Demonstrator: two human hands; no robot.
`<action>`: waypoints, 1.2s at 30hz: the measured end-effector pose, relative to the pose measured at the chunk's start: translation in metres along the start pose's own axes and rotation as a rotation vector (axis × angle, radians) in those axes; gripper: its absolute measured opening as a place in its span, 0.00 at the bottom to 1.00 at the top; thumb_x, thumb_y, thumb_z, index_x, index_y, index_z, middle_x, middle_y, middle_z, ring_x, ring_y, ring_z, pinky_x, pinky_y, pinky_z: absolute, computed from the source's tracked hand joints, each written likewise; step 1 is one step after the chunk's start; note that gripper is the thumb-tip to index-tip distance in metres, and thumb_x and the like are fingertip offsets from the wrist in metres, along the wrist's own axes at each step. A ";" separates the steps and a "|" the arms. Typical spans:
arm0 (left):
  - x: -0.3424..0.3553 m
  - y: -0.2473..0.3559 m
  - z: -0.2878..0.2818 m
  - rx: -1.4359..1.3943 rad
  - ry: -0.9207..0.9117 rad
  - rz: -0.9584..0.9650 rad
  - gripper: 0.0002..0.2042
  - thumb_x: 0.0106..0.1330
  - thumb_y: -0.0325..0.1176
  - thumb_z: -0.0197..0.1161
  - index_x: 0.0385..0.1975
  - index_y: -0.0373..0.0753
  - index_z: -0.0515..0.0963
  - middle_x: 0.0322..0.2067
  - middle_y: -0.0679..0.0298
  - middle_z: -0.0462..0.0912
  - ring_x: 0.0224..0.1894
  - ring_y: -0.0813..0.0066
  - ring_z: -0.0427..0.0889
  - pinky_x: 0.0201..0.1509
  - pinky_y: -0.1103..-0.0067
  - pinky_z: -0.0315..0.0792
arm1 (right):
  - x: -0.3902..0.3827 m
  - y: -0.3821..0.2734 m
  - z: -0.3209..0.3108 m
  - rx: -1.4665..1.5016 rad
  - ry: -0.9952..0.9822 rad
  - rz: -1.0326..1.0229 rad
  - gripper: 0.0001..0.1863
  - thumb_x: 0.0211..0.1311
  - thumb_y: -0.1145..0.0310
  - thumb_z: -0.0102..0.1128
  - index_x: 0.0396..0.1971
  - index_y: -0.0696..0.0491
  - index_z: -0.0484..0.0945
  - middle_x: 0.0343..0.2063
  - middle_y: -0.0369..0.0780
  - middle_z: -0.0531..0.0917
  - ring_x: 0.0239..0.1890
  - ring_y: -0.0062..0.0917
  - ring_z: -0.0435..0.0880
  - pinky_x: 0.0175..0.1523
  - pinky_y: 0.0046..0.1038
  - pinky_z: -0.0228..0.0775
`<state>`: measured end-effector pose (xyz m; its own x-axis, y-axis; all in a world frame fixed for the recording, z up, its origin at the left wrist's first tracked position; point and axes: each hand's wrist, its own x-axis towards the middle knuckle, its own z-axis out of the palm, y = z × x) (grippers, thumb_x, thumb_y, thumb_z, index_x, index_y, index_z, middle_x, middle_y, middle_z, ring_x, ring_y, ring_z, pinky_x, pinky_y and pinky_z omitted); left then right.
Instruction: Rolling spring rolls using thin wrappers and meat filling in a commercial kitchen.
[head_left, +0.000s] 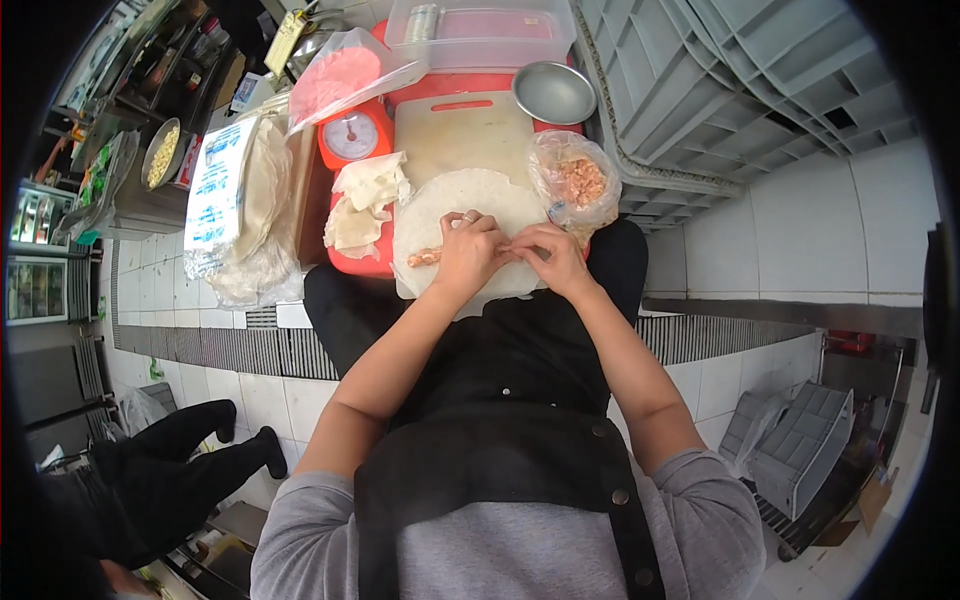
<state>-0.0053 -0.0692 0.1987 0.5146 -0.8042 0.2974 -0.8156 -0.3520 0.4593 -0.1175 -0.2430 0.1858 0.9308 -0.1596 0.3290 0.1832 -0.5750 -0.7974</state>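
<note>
A thin, round white wrapper sheet (pixel 470 195) lies over the near part of a white cutting board (pixel 465 125). Along its near side runs a narrow strip of pinkish meat filling (pixel 424 257), its left end showing. My left hand (pixel 474 252) is closed over this strip with its fingers bent. Just right of it, my right hand (pixel 550 258) pinches at the strip's right end, the fingertips of both hands nearly touching. Beyond the right hand sits an open clear bag of minced meat (pixel 582 180). Torn wrapper pieces (pixel 362 205) lie left of the sheet.
An orange dial scale (pixel 352 137) carries a bag with something pink (pixel 345 75). A metal bowl (pixel 554 94) and clear plastic tub (pixel 480 35) stand at the back. Left is a plastic-wrapped wrapper stack (pixel 245 200); right, grey crates (pixel 690 80). Another person's legs (pixel 190 450) show lower left.
</note>
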 end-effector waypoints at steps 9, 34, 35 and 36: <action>0.005 0.008 0.001 0.018 -0.008 -0.030 0.15 0.48 0.49 0.79 0.31 0.48 0.90 0.34 0.71 0.83 0.48 0.68 0.79 0.60 0.60 0.61 | -0.002 -0.006 -0.013 -0.024 -0.093 0.100 0.11 0.58 0.78 0.67 0.42 0.58 0.84 0.42 0.44 0.88 0.45 0.41 0.86 0.54 0.37 0.76; -0.010 -0.007 -0.015 0.041 0.048 -0.086 0.21 0.40 0.51 0.82 0.34 0.49 0.90 0.36 0.71 0.82 0.48 0.68 0.81 0.63 0.58 0.61 | 0.006 -0.040 -0.017 -0.071 -0.052 0.206 0.08 0.56 0.82 0.68 0.37 0.59 0.84 0.38 0.43 0.86 0.39 0.36 0.88 0.44 0.32 0.81; -0.011 -0.008 -0.014 0.024 0.064 -0.079 0.22 0.39 0.51 0.82 0.34 0.48 0.89 0.36 0.70 0.82 0.48 0.67 0.81 0.64 0.58 0.61 | 0.000 -0.025 -0.012 -0.065 -0.023 0.189 0.08 0.57 0.82 0.68 0.36 0.59 0.84 0.37 0.43 0.86 0.39 0.35 0.88 0.44 0.31 0.80; -0.010 -0.008 -0.012 0.028 0.061 -0.078 0.22 0.39 0.51 0.82 0.34 0.48 0.89 0.36 0.70 0.82 0.48 0.67 0.81 0.64 0.58 0.61 | -0.001 -0.019 -0.011 -0.051 0.005 0.168 0.07 0.57 0.81 0.69 0.36 0.58 0.85 0.36 0.43 0.86 0.38 0.35 0.88 0.43 0.30 0.79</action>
<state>-0.0010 -0.0527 0.2020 0.5912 -0.7435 0.3125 -0.7792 -0.4265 0.4593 -0.1250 -0.2405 0.2064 0.9452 -0.2613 0.1958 0.0084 -0.5798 -0.8147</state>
